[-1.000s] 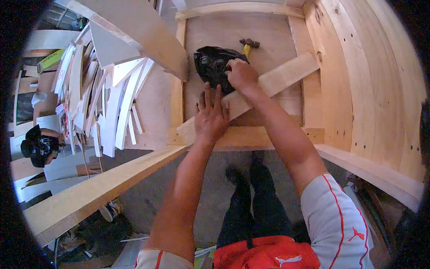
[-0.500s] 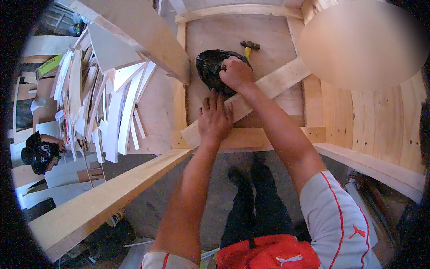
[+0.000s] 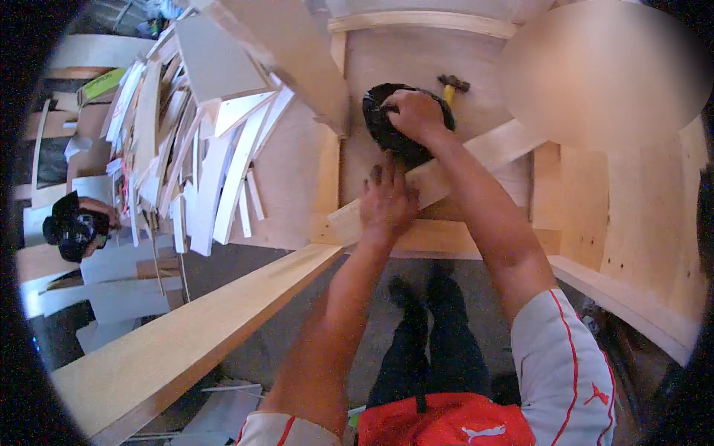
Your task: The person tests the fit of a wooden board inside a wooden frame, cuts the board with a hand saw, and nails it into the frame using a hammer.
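Observation:
A black plastic bag (image 3: 381, 128) lies on the plywood panel inside a wooden frame. My right hand (image 3: 416, 115) is over the bag with its fingers curled down into it; what they grip is hidden. My left hand (image 3: 388, 202) rests with fingers stretched out on a diagonal wooden board (image 3: 498, 149), its fingertips at the bag's near edge. Just beyond the bag, a hammer (image 3: 452, 83) with a yellow handle lies on the panel, part of its handle hidden.
Offcuts of wood and white board (image 3: 212, 178) are heaped at the left. A long wooden beam (image 3: 201, 327) runs toward me at lower left, and an upright post (image 3: 290, 59) stands left of the panel. Another person (image 3: 78, 227) is at the far left.
The whole view has shifted, so the frame, bag and hammer appear farther right. My right hand stays at the bag and my left hand on the board, its fingers slightly more bunched.

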### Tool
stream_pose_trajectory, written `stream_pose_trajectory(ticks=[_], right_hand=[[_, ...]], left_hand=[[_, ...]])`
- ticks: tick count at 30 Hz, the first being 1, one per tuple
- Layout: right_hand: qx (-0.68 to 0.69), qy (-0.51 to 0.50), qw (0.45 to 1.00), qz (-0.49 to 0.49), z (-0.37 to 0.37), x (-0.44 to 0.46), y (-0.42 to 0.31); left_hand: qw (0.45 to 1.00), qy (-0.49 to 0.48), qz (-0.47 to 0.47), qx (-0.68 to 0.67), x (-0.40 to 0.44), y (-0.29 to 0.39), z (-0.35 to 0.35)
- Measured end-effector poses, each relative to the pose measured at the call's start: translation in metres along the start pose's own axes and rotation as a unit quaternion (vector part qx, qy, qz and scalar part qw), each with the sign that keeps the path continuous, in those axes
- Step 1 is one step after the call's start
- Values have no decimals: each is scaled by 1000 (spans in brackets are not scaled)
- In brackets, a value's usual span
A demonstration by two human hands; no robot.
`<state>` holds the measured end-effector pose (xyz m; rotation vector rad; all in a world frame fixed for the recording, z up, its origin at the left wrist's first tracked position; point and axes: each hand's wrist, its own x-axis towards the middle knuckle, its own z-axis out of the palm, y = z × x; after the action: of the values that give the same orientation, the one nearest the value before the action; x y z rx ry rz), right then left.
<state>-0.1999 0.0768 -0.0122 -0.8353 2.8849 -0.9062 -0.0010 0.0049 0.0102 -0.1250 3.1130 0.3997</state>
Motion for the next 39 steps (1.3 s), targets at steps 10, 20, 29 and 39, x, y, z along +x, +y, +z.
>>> stream_pose_trajectory(ticks=[10, 20, 29, 39], right_hand=[[-66, -94, 987, 112, -5, 3, -42], [-36, 6, 997, 71, 11, -8, -30], [23, 71, 992, 100, -6, -16, 16], [-89, -20, 988, 128, -10, -23, 21]], left_hand=[[999, 18, 6, -47, 1, -3, 1], [999, 25, 11, -26, 3, -7, 18], [1000, 17, -1, -4, 4, -4, 18], [1000, -15, -12, 6, 3, -1, 11]])
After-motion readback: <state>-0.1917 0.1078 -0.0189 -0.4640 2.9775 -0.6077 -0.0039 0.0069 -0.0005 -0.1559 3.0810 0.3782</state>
